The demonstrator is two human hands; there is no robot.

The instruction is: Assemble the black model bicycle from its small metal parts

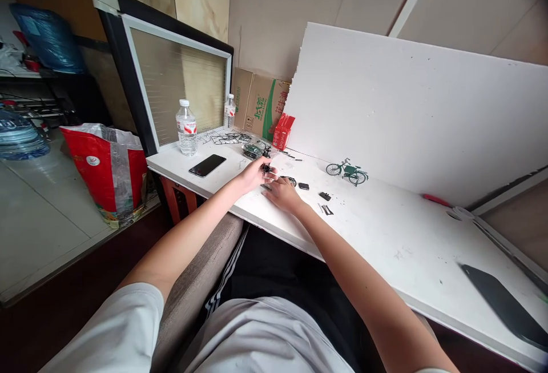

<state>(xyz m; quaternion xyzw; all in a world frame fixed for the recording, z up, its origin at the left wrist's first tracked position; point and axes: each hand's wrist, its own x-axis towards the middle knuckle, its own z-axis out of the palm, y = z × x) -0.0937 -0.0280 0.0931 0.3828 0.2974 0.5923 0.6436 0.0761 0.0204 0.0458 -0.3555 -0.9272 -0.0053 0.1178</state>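
My left hand point(256, 175) is raised just over the table's near edge, its fingers closed around a small black plastic model part point(266, 163). Close beside it, my right hand point(283, 195) is low over the white tabletop with its fingers bent together; a small dark piece point(266, 187) shows at its fingertips, too small to name. Just behind the right hand is a black toy wheel point(291, 181), partly hidden by it. Small black pieces point(303, 186) lie to the right, among them a blocky one point(325, 196) and some thin ones point(327, 209). A green model bicycle point(347, 171) stands farther right.
Behind my hands lie a clear bag of green parts point(252, 150) and black sprue frames point(231, 137). A phone point(208, 165), a water bottle point(187, 128), a second bottle point(230, 111), a red box point(283, 131) and a carton point(261, 101) stand around. A dark flat object point(507, 301) lies at right.
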